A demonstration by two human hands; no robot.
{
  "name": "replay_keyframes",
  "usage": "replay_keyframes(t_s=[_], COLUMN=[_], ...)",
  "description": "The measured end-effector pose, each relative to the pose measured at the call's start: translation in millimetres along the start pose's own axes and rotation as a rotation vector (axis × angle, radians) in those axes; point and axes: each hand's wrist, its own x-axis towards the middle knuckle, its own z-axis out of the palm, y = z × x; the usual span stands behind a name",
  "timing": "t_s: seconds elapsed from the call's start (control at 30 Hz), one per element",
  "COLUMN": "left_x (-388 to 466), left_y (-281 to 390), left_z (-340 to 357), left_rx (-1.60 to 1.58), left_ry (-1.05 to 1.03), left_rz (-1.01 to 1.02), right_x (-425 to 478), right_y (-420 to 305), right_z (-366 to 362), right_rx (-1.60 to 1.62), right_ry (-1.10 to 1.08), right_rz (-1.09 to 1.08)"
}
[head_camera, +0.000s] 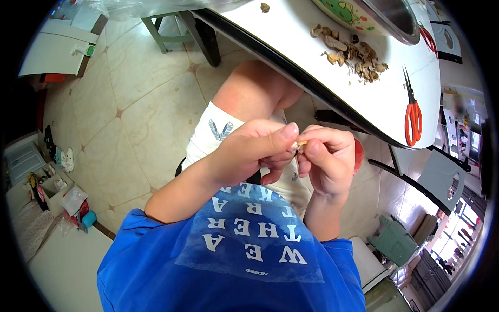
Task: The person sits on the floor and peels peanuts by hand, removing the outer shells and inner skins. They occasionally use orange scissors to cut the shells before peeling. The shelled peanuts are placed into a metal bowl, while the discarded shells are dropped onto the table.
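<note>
In front of my lap, my left hand and my right hand meet at the fingertips. Pinched between them is a small yellowish-brown piece, mostly covered by my thumbs and fingers. Its exact kind cannot be made out. Beyond my hands, on the white table, lies a loose pile of dried brown pieces, curled and wrinkled, with crumbs around them. To the right of the pile, near the table's rounded corner, rest slim pointed scissors with orange-red handles and dark blades.
A metal basin with a patterned outside stands behind the pile. One brown piece lies apart at the far edge. More red handles show beside the basin. A green stool and grey chair flank the table. Something red shows behind my right hand.
</note>
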Motion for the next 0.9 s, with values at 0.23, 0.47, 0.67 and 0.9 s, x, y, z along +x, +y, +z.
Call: replay_keyframes(t_s=[0.23, 0.47, 0.67, 0.9], left_x=[1, 1, 2, 3], left_y=[5, 0, 0, -10], left_z=[-10, -17, -8, -17], left_rx=[-0.102, -0.241, -0.051, -0.155], left_ry=[-0.167, -0.302, -0.204, -0.068], left_rz=[-0.095, -0.043, 0.141, 0.136], right_x=[4, 8, 10, 7], right_y=[2, 12, 17, 18], right_z=[-9, -12, -26, -34], right_rx=[0.192, 0.460, 0.666, 0.704], right_ry=[-0.105, -0.172, -0.137, -0.052], right_rz=[0.175, 0.222, 0.209, 0.268])
